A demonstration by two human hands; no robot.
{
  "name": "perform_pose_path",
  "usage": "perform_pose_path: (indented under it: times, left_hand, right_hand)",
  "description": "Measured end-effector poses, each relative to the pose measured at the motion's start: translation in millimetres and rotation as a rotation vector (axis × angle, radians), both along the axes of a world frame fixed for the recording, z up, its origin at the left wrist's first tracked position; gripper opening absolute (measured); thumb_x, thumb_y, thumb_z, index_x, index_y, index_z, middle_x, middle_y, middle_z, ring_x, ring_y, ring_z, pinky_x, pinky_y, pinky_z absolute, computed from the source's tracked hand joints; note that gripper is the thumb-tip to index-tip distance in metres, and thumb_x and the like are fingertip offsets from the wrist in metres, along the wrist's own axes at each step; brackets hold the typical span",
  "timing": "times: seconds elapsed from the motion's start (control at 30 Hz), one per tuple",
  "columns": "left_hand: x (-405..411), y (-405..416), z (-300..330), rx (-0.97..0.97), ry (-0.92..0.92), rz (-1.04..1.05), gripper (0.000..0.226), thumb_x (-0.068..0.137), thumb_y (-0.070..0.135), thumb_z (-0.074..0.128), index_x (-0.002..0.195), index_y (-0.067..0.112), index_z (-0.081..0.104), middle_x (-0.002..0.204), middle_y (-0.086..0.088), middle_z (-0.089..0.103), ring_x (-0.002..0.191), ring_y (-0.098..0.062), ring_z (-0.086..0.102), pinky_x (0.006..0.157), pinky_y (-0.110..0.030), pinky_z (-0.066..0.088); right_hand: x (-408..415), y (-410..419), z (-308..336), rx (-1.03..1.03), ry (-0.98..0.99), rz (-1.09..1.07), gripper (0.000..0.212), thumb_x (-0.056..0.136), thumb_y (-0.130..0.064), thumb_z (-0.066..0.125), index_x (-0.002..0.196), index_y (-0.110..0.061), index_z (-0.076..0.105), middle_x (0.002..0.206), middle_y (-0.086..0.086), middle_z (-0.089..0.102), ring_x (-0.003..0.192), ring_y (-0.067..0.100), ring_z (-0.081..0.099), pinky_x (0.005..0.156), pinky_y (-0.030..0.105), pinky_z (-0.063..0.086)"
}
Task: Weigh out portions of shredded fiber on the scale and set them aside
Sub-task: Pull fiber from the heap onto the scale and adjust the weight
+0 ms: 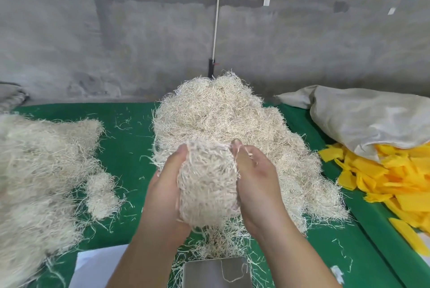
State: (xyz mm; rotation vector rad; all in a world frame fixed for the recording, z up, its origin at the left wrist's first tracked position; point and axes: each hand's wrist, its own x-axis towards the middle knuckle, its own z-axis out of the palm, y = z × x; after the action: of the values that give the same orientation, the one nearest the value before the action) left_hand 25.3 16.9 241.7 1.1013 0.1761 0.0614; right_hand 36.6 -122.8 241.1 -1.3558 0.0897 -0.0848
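Both hands are cupping a pale, stringy clump of shredded fiber (208, 183) between them, held up in the air: left hand (166, 185) curling round its left side, right hand (254, 176) pressing w/ fingers along the right side, thumb up by the top edge. The clump is hanging just above & in front of the grey metal scale pan (216, 272) at the bottom edge, w/ the big mound of loose beige fiber (232, 120) right behind it on the green table cover (125, 148). The pan is carrying only a stray strand or two, so the portion probably isn't weighed yet. To do this well: keep the clump compact, lower it onto the pan's centre so nothing is draping onto the table, then let go fully before reading. Trailing strands bridging to the mound could be throwing off the reading. Weighed portions seem to be going to the flatter pale fiber heap (41, 171) at left.
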Motion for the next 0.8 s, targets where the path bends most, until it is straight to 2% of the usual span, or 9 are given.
perform_pose_path:
  times: [0.07,0.13,0.23,0.33,0.47,0.57,0.6,0.7,0.8]
  left_hand:
    - [0,-11,-5,-0.003,0.118,-0.012,0.09,0.075,0.071,0.073,0.149,0.028,0.045,0.149,-0.003,0.055,0.118,-0.015,0.066,0.096,-0.042,0.056]
    - [-2,-23,-7,0.053,0.101,0.018,0.1,0.067,0.077,0.072,0.149,0.027,0.043,0.148,-0.007,0.057,0.117,-0.019,0.069,0.093,-0.044,0.059]
    - [2,-21,-10,-0.012,0.142,0.044,0.1,0.061,0.085,0.073,0.14,0.024,0.059,0.135,-0.002,0.068,0.12,-0.021,0.068,0.099,-0.044,0.057]
    - [8,-7,-18,-0.244,0.168,-0.07,0.055,0.066,0.068,0.082,0.105,0.029,0.08,0.11,0.001,0.079,0.098,-0.019,0.077,0.08,-0.042,0.064]
    - [3,-27,-24,-0.098,0.169,-0.229,0.077,0.072,0.085,0.067,0.112,0.019,0.075,0.104,-0.011,0.079,0.096,-0.03,0.077,0.077,-0.045,0.062]
    - [6,-24,-30,-0.02,0.189,-0.167,0.095,0.065,0.092,0.062,0.117,0.013,0.069,0.103,-0.011,0.079,0.095,-0.03,0.077,0.083,-0.052,0.062]
    - [8,-18,-31,-0.041,0.169,-0.138,0.09,0.066,0.088,0.065,0.123,0.018,0.067,0.118,-0.011,0.076,0.106,-0.029,0.074,0.096,-0.055,0.057]
    - [12,1,-32,-0.102,0.167,-0.121,0.072,0.077,0.076,0.071,0.128,0.024,0.068,0.132,-0.011,0.07,0.117,-0.031,0.07,0.108,-0.059,0.048]
    - [12,-1,-38,-0.13,0.163,-0.044,0.066,0.084,0.056,0.075,0.137,0.021,0.058,0.134,-0.015,0.068,0.118,-0.033,0.069,0.103,-0.057,0.053]
  right_hand:
    - [-4,9,-3,-0.104,-0.066,-0.01,0.052,0.079,-0.084,0.058,0.113,-0.044,0.056,0.091,-0.015,0.066,0.079,0.001,0.063,0.068,0.037,0.055]
    - [-10,18,-6,-0.138,-0.074,0.099,0.067,0.071,-0.089,0.061,0.118,-0.042,0.053,0.107,-0.01,0.069,0.087,0.007,0.071,0.064,0.036,0.061]
    - [-7,8,-4,-0.125,-0.01,-0.019,0.099,0.068,-0.083,0.065,0.151,-0.035,0.039,0.145,-0.009,0.056,0.115,-0.006,0.055,0.097,0.031,0.046]
    - [1,-8,-2,0.095,0.057,-0.076,0.093,0.08,-0.072,0.069,0.156,-0.03,0.035,0.159,-0.008,0.041,0.134,0.007,0.037,0.115,0.051,0.026]
    - [-8,15,-11,-0.093,0.037,0.006,0.11,0.058,-0.101,0.055,0.15,-0.043,0.038,0.152,-0.012,0.046,0.136,0.016,0.049,0.109,0.057,0.044]
    - [-11,17,-11,-0.161,-0.017,-0.007,0.084,0.068,-0.093,0.06,0.126,-0.032,0.061,0.125,-0.005,0.067,0.101,0.015,0.066,0.082,0.045,0.058]
    - [-8,12,-12,-0.13,0.032,-0.055,0.081,0.07,-0.089,0.063,0.124,-0.028,0.063,0.121,0.0,0.068,0.102,0.017,0.067,0.084,0.047,0.056]
    - [0,-3,-19,0.038,0.2,-0.082,0.131,0.061,-0.087,0.071,0.161,-0.022,0.018,0.165,0.007,0.029,0.149,0.029,0.034,0.117,0.063,0.028]
    - [-2,2,-16,0.06,0.195,-0.056,0.109,0.066,-0.086,0.069,0.15,-0.022,0.043,0.152,-0.004,0.053,0.137,0.022,0.052,0.113,0.061,0.039]
